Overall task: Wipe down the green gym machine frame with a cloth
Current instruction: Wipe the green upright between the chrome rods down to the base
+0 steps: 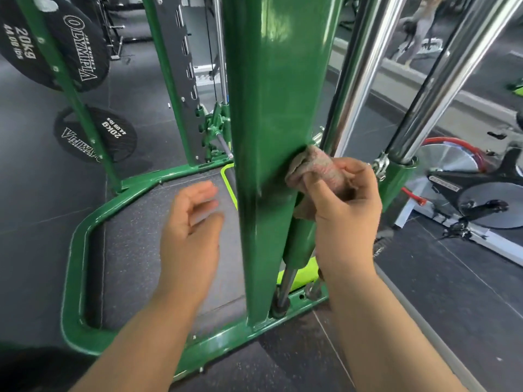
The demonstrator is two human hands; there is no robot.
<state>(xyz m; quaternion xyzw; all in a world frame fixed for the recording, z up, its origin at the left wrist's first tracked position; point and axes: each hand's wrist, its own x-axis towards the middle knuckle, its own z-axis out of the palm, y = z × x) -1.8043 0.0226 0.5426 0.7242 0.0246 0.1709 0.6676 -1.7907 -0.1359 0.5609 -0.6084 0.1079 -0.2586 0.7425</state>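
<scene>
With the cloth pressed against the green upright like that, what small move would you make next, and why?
Probably slide the right hand down the green upright toward the base rail. It grips the bunched cloth against the post's right edge about halfway up, so the stretch below looks unwiped. The left hand hangs free.

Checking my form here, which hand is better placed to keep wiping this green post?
Right hand: it grips the cloth against the green post. The left hand hangs open, holding nothing.
</scene>
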